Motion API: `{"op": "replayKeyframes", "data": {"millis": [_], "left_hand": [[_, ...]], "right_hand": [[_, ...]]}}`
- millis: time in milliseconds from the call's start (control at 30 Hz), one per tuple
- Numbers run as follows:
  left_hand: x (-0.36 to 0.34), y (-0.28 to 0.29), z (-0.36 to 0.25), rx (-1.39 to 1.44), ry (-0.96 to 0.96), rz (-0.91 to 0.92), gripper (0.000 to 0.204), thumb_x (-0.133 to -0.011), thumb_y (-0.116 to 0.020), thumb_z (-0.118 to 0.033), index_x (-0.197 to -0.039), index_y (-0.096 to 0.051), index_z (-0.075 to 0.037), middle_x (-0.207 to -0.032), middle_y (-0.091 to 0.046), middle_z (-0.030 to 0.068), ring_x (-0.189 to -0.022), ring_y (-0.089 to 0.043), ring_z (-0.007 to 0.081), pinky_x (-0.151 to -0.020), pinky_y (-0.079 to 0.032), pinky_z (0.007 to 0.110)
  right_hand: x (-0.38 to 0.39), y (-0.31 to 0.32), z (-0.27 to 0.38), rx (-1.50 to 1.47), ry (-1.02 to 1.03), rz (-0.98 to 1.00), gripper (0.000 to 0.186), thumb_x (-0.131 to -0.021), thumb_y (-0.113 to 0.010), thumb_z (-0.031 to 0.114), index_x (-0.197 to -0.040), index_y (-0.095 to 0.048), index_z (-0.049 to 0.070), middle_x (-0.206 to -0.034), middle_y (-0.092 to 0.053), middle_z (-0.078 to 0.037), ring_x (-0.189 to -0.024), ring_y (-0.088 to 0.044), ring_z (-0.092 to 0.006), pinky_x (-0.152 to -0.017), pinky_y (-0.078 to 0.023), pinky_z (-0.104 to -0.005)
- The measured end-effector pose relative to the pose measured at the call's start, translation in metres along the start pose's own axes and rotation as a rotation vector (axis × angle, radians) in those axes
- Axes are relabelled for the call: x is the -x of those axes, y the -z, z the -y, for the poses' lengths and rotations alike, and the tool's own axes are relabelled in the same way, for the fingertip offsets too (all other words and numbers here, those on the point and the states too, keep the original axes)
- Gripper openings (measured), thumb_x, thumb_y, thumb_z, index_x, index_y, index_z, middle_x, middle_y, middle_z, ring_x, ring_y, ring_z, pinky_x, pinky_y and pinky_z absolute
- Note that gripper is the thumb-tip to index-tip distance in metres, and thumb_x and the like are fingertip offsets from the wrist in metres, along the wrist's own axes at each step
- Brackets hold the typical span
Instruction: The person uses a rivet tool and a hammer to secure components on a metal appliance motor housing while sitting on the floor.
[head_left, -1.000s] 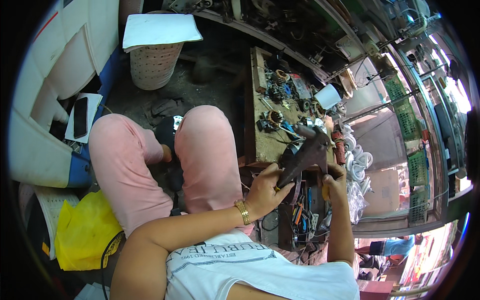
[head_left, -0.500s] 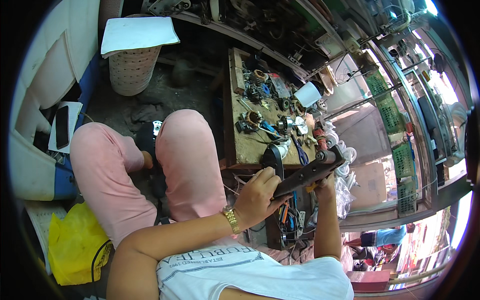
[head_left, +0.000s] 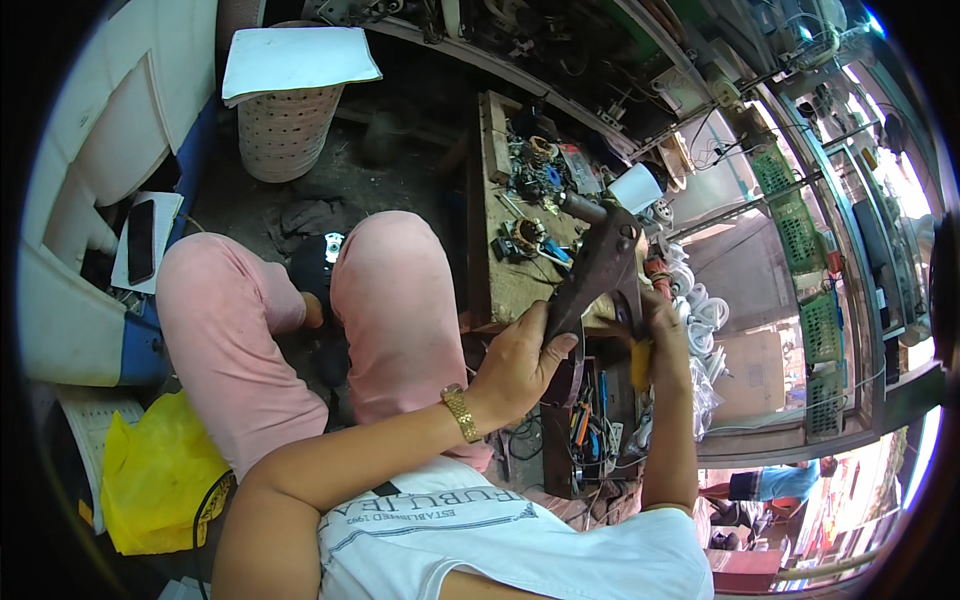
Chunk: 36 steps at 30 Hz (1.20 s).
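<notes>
A large dark rusty pair of shears (head_left: 600, 265) points up and away over a low wooden workbench (head_left: 505, 290). My left hand (head_left: 520, 365), with a gold watch at the wrist, grips one long handle. My right hand (head_left: 662, 325) closes around the other handle, which has a yellow grip. The jaws sit above small motor coils (head_left: 525, 235) and tools scattered on the bench. My pink-trousered knees (head_left: 390, 270) are to the left of the bench.
A perforated basket with a white board on top (head_left: 285, 110) stands on the floor ahead. A phone (head_left: 140, 240) lies on a white and blue case at left. A yellow bag (head_left: 160, 470) sits lower left. Green crates and shelves (head_left: 810, 270) line the right side.
The shears have swung from nearly level to pointing steeply up and away. Both hands stayed on the handles, and the view shifted slightly.
</notes>
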<state>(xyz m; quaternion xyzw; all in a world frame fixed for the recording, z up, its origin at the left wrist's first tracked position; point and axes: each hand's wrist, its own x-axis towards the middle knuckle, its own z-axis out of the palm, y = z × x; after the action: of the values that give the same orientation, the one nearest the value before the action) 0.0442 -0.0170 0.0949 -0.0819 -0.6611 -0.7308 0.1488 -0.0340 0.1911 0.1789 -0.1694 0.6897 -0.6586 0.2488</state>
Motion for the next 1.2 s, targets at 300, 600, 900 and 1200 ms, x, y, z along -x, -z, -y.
{"op": "replayKeyframes", "data": {"millis": [300, 600, 900, 1200], "left_hand": [[-0.002, 0.013, 0.000, -0.066, 0.091, 0.117, 0.041, -0.095, -0.050, -0.022, -0.120, -0.037, 0.007, -0.087, -0.060, 0.0300, -0.080, -0.059, 0.0471, -0.069, -0.045, 0.049], [-0.011, 0.006, -0.013, -0.113, -0.099, 0.009, 0.029, -0.091, -0.054, -0.023, -0.101, -0.046, 0.003, -0.082, -0.059, 0.0255, -0.078, -0.059, 0.0438, -0.066, -0.046, 0.048], [-0.001, 0.008, -0.024, -0.245, -0.202, 0.000, 0.030, -0.089, -0.058, -0.021, -0.110, -0.047, -0.002, -0.088, -0.060, 0.0192, -0.078, -0.060, 0.0400, -0.067, -0.047, 0.046], [0.008, 0.015, -0.032, -0.336, -0.173, 0.085, 0.031, -0.090, -0.058, -0.024, -0.108, -0.047, -0.001, -0.086, -0.059, 0.0184, -0.078, -0.060, 0.0387, -0.064, -0.048, 0.044]], "right_hand": [[-0.034, -0.061, -0.011, 0.053, 0.095, -0.176, 0.063, -0.097, -0.041, 0.047, -0.143, -0.032, 0.004, -0.140, -0.043, -0.012, -0.125, -0.047, -0.0241, -0.104, -0.038, -0.0394], [-0.029, -0.085, -0.045, -0.006, 0.019, -0.091, 0.075, -0.094, -0.032, 0.058, -0.146, -0.022, 0.004, -0.145, -0.035, -0.017, -0.127, -0.043, -0.0289, -0.105, -0.037, -0.0419], [-0.035, -0.085, -0.055, -0.102, 0.189, 0.002, 0.089, -0.087, -0.031, 0.071, -0.145, -0.024, 0.004, -0.138, -0.042, -0.025, -0.118, -0.051, -0.0386, -0.098, -0.045, -0.0476], [-0.022, -0.068, -0.055, -0.147, 0.134, 0.042, 0.097, -0.082, -0.041, 0.074, -0.145, -0.021, 0.004, -0.138, -0.042, -0.025, -0.120, -0.050, -0.0366, -0.099, -0.043, -0.0468]]}}
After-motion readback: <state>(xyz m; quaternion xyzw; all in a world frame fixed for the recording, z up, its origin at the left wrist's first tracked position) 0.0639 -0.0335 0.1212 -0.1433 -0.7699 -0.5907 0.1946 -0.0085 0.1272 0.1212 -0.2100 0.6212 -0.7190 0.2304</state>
